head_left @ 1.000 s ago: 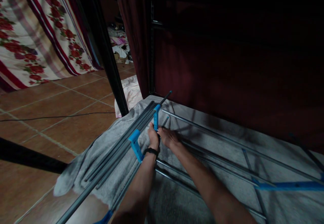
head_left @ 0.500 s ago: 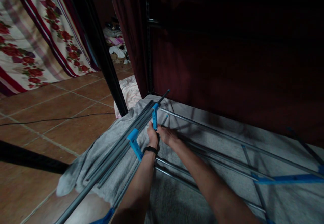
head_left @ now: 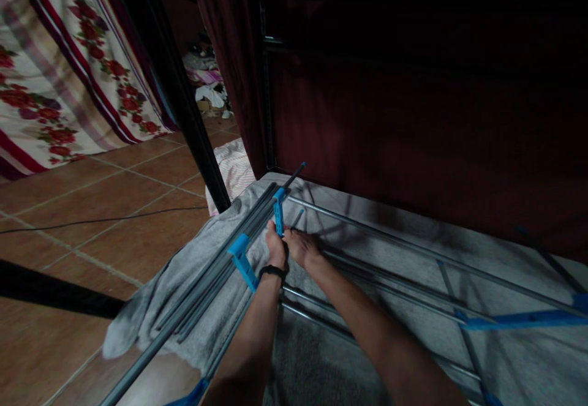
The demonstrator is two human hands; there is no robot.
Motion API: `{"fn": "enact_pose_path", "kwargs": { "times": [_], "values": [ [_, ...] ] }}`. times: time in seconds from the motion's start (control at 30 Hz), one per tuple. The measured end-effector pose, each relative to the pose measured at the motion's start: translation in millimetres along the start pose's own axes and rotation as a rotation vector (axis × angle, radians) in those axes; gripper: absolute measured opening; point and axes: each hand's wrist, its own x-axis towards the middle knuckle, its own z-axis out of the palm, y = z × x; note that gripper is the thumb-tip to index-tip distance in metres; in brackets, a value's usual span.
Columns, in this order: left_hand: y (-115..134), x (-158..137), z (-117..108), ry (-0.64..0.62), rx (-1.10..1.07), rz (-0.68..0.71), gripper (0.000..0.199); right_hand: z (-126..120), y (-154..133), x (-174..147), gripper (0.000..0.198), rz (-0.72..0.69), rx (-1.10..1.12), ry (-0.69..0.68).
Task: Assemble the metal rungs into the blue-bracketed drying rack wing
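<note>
My left hand (head_left: 275, 248), with a black band on its wrist, is closed around the lower end of an upright blue plastic bracket (head_left: 278, 210). Right against it, my right hand (head_left: 299, 248) is closed on a thin metal tube whose end meets that bracket; the fingers hide most of the joint. The bracket's top is on a long grey pole (head_left: 151, 354). Lower on the same pole sits a second blue bracket (head_left: 243, 263), just left of my left wrist. Several loose grey tubes (head_left: 214, 280) lie bundled beside the pole.
Long metal tubes (head_left: 395, 237) run rightward over a grey blanket (head_left: 316, 357) to a blue crosspiece (head_left: 519, 322). A black post (head_left: 197, 130) and dark red curtain (head_left: 367, 118) bound the space. A cable (head_left: 114, 217) crosses the tiled floor at left.
The view has shifted very slightly. Both hands stay together at the bracket's lower end, with almost no visible movement.
</note>
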Motion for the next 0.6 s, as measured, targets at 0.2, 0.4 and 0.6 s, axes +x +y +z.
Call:
{"fn": "enact_pose_path", "kwargs": {
  "times": [0.2, 0.4, 0.6],
  "values": [
    [5.8, -0.5, 1.3, 0.011, 0.009, -0.023, 0.056, 0.2, 0.4, 1.0, 0.045, 0.002, -0.025, -0.006],
    [14.1, -3.4, 2.9, 0.027, 0.027, -0.041, 0.059, -8.4, 2.3, 0.4, 0.05, -0.007, 0.003, -0.063],
    [10.0, 0.6, 4.1, 0.018, -0.007, -0.04, 0.059, -16.8, 5.8, -0.3, 0.046, -0.019, 0.042, -0.12]
  ]
}}
